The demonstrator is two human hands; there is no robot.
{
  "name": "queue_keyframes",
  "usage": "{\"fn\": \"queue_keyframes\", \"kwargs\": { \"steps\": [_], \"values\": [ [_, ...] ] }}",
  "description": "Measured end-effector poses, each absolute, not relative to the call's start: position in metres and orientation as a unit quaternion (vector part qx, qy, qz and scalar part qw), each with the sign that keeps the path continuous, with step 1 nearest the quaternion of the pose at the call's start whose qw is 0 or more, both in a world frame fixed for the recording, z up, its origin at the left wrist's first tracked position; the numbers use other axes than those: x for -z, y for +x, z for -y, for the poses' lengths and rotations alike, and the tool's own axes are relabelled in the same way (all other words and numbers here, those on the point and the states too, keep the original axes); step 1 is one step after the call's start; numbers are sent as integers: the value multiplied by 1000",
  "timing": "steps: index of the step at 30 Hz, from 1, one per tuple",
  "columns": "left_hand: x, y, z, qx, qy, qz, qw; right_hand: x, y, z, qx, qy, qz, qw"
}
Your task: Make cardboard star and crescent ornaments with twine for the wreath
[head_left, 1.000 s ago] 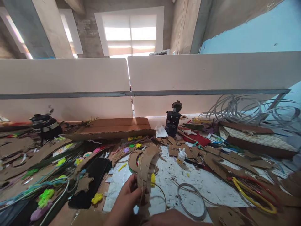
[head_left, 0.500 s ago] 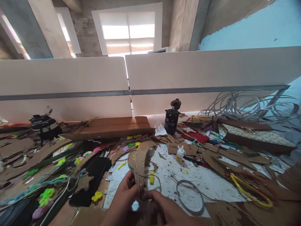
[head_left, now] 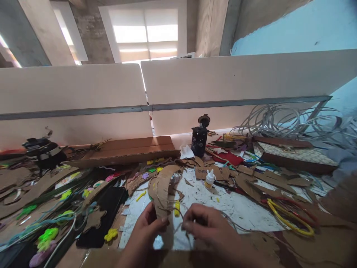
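My left hand (head_left: 152,223) is closed on the near end of a curved cardboard strip (head_left: 164,190), thumb on its face. A thin brown cord runs over the strip and loops beside it. Right of the strip, my right hand (head_left: 202,222) pinches the cord (head_left: 234,223), which trails off across the table to the right. Between the hands lies a small yellow piece (head_left: 177,209). A white glue bottle (head_left: 210,179) with a yellow label stands beyond my right hand. The fingertips of my right hand are partly hidden.
Cardboard scraps, a cardboard star (head_left: 95,219) and yellow flowers (head_left: 111,234) lie to the left. A black bottle (head_left: 199,141) with its lid up stands at the back. At right are a yellow cord loop (head_left: 290,221), a patterned bag (head_left: 295,154) and coiled clear tubing (head_left: 275,119).
My right hand has moved away from my left, to the right and upward, drawing the cord with it. The round cord coil on the table has been pulled out. The view has shifted slightly.
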State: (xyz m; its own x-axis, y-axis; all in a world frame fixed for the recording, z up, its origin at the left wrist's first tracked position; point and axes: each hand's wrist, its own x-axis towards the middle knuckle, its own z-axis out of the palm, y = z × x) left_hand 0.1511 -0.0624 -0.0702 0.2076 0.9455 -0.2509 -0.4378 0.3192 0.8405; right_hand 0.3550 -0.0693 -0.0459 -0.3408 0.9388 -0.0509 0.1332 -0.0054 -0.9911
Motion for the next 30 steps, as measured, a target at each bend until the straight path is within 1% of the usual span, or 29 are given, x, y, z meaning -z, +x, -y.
{"fn": "queue_keyframes", "kwargs": {
  "steps": [2, 5, 7, 8, 9, 12, 14, 17, 19, 21, 24, 26, 30],
  "values": [
    [71, 149, 61, -489, 318, -393, 710, 47, 364, 54, -548, -458, 568, 409],
    [73, 146, 60, -494, 327, -377, 712, 62, 371, 38, -564, -465, 523, 438],
    [73, 146, 60, -482, 338, -353, 728, 72, 369, 35, -576, -464, 524, 422],
    [74, 147, 61, -472, 337, -339, 740, 74, 367, 35, -571, -468, 544, 399],
    [74, 147, 62, -464, 333, -326, 754, 75, 364, 37, -555, -477, 573, 369],
    [73, 151, 68, -447, 309, -300, 784, 69, 353, 45, -454, -507, 680, 274],
    [72, 153, 73, -441, 290, -293, 797, 63, 347, 52, -428, -508, 706, 244],
    [73, 155, 77, -435, 266, -277, 815, 56, 340, 60, -458, -492, 700, 240],
    [74, 155, 76, -435, 257, -276, 817, 55, 338, 61, -452, -493, 705, 235],
    [73, 154, 73, -443, 256, -298, 806, 53, 340, 60, -418, -493, 728, 228],
    [69, 153, 66, -471, 275, -336, 768, 47, 354, 54, -376, -488, 748, 248],
    [68, 153, 61, -477, 285, -370, 745, 40, 372, 46, -346, -518, 737, 263],
    [79, 155, 55, -473, 254, -427, 727, 36, 427, 27, -233, -611, 702, 282]
  ]
}}
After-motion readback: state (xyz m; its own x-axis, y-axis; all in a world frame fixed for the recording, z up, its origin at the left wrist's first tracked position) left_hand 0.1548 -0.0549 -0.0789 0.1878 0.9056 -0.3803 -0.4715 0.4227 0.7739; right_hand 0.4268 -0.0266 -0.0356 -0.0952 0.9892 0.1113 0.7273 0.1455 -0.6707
